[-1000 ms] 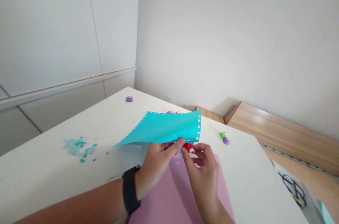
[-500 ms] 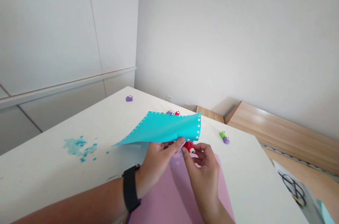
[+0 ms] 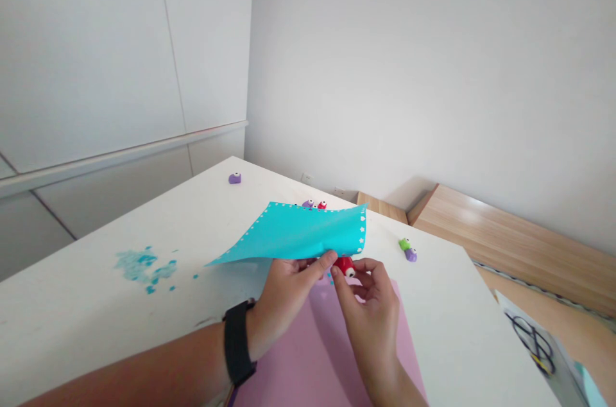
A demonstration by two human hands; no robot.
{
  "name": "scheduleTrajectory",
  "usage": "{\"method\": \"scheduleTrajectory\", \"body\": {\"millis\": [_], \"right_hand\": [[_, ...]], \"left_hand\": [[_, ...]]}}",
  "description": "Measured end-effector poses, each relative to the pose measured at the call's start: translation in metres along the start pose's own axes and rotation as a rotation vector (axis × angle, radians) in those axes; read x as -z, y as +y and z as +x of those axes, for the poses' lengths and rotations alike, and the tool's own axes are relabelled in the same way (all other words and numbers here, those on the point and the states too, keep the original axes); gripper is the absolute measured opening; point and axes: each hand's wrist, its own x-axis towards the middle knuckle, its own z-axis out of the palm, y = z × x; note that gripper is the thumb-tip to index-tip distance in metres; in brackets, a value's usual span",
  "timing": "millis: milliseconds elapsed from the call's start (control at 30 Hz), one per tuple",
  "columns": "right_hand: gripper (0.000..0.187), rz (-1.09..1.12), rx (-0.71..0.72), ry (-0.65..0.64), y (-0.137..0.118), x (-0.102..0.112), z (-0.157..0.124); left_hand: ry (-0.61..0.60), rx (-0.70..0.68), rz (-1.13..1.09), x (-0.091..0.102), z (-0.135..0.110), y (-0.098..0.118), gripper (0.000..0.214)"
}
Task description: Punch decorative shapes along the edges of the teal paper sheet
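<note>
Blue paper [image 3: 298, 230] dipped slightly above the white table [image 3: 452, 317] near the wall [image 3: 423, 73].

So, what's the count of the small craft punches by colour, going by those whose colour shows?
Purple punches: 3
Red punches: 2
Green punch: 1
Total: 6; the turquoise sheet may hide more.

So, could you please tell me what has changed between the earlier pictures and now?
Little: the far right corner of the blue sheet has dipped slightly, showing more of the far red punch. Nothing was gripped or released: the left hand still holds the blue sheet, the right hand the near red punch. The pink sheet and blue scraps stayed put.
</note>
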Motion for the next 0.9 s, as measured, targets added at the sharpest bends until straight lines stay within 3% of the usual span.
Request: {"method": "scheduleTrajectory", "body": {"millis": [233, 433, 800, 900], "right_hand": [[0.031, 0.073, 0.006, -0.034, -0.002, 0.0, 0.0], [0.032, 0.144, -0.033, -0.073, 0.004, 0.001, 0.001], [0.027, 0.588, -0.18, -0.363, 0.002, 0.011, 0.017], [0.04, 0.663, -0.261, -0.406, 0.003, 0.015, 0.019]], "left_hand": [[0.015, 0.031, 0.026, 0.003, -0.002, -0.005, 0.016], [-0.042, 0.009, 0.006, 0.002, 0.001, -0.006, 0.017], [-0.094, 0.002, 0.047, 0.004, 0.002, -0.004, 0.015], [-0.098, -0.005, 0.035, 0.004, 0.002, 0.0, 0.017]]}}
